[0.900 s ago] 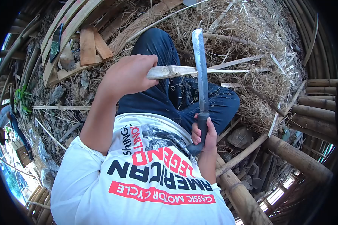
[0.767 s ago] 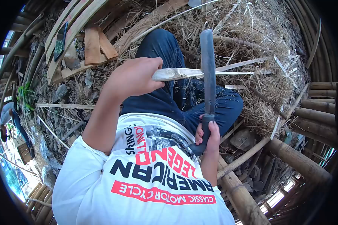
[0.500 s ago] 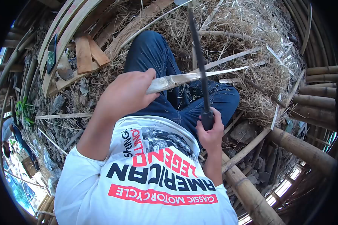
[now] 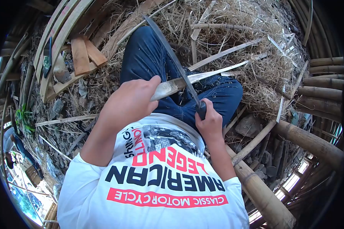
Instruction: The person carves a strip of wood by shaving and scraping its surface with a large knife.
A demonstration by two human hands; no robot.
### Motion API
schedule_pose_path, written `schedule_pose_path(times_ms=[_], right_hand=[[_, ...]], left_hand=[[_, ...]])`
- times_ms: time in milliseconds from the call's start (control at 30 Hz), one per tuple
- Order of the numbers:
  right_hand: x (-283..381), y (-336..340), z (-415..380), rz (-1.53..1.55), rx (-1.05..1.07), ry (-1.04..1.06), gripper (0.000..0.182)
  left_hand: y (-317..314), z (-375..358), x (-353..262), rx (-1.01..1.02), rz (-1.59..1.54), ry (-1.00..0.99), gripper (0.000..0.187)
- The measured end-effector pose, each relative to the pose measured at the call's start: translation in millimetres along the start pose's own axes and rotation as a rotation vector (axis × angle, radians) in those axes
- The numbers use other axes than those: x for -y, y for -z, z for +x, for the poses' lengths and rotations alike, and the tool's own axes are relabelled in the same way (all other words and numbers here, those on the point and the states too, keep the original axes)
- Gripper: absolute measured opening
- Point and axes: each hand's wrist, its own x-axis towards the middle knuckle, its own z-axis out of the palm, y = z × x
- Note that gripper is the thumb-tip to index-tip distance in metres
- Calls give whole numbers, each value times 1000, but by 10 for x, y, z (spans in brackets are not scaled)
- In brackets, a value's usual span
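My left hand (image 4: 135, 97) is closed round the thick end of a pale bamboo strip (image 4: 168, 87), which runs to the right above my lap and narrows to a thin tip over the shavings. In my right hand (image 4: 210, 119) is the black handle of a long machete (image 4: 174, 57). Its dark blade slants up and to the left, crossing over the strip between my two hands. Whether the blade touches the strip, I cannot tell.
Curly shavings (image 4: 233, 49) cover the ground beyond my knees. Wood blocks (image 4: 82, 57), long curved planks (image 4: 61, 34) and a phone (image 4: 47, 61) are at the upper left. Thick bamboo poles (image 4: 260, 191) lie at the lower right.
The machete has tilted from nearly upright to a leftward slant, and my right hand has shifted slightly left and up. The bamboo strip is still in my left hand.
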Motion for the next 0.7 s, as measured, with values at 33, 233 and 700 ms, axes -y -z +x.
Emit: schedule_pose_path(times_ms=[33, 233, 700], right_hand=[[1, -25, -6, -17, -12, -5, 48], [-158, -6, 3, -125, -58, -90, 49], [308, -67, 84, 164, -266, -88, 35]], left_hand=[[5, -19, 13, -10, 10, -3, 36], [84, -70, 8, 53, -1, 42, 36], [29, -69, 12, 75, -39, 49, 36]])
